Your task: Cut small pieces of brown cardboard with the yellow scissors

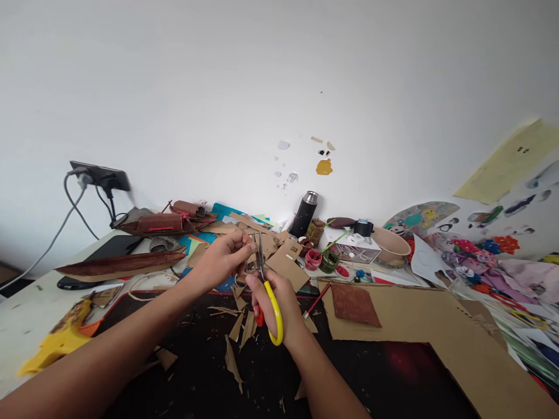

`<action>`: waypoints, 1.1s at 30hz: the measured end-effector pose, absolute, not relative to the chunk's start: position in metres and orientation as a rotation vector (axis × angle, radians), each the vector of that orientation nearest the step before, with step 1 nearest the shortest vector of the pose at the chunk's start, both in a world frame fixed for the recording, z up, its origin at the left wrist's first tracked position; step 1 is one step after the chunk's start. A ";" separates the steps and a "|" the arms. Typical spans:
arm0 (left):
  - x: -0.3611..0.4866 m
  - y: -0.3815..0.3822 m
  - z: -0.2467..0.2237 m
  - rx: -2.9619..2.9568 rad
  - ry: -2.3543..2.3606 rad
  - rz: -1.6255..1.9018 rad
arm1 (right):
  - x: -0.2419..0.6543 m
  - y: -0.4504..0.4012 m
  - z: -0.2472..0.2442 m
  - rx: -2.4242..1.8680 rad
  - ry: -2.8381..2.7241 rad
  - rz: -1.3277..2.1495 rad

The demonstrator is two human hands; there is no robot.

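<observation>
I see the right hand [282,297] gripping the scissors [276,323], blades just beside the left hand [225,256], whose hold I cannot make out, so a slip this close could nick it.

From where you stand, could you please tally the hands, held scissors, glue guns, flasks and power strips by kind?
Hands, left hand and right hand: 2
Held scissors: 1
Glue guns, yellow glue gun: 1
Flasks, black flask: 1
Power strips, wall power strip: 1
Total: 6
</observation>
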State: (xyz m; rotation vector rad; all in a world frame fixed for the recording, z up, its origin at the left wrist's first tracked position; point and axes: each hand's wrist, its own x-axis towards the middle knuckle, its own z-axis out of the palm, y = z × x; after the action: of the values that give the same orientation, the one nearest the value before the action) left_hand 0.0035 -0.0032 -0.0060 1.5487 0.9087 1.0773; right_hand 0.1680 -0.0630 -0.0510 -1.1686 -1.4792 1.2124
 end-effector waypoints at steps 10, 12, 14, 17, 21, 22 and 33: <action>0.003 -0.003 -0.009 1.587 0.909 1.068 | 0.168 -0.061 -0.053 -1.185 -1.486 1.206; 0.003 -0.003 -0.009 1.591 0.913 1.072 | 0.168 -0.062 -0.053 -1.193 -1.490 1.195; 0.004 -0.003 -0.010 1.588 0.912 1.077 | 0.167 -0.062 -0.052 -1.193 -1.480 1.204; 0.005 -0.003 -0.009 1.580 0.915 1.077 | 0.166 -0.064 -0.050 -1.197 -1.465 1.218; 0.007 -0.003 -0.011 1.552 0.919 1.097 | 0.167 -0.065 -0.048 -1.219 -1.479 1.210; 0.007 -0.003 -0.012 1.543 0.916 1.104 | 0.168 -0.065 -0.048 -1.222 -1.489 1.200; 0.007 -0.009 -0.007 1.559 0.875 1.071 | 0.169 -0.066 -0.047 -1.245 -1.563 1.104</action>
State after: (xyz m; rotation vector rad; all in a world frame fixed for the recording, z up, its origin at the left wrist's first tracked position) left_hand 0.0072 -0.0086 -0.0072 1.5586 0.8754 1.0708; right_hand 0.1689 -0.0660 -0.0469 -1.2449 -1.5633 1.1036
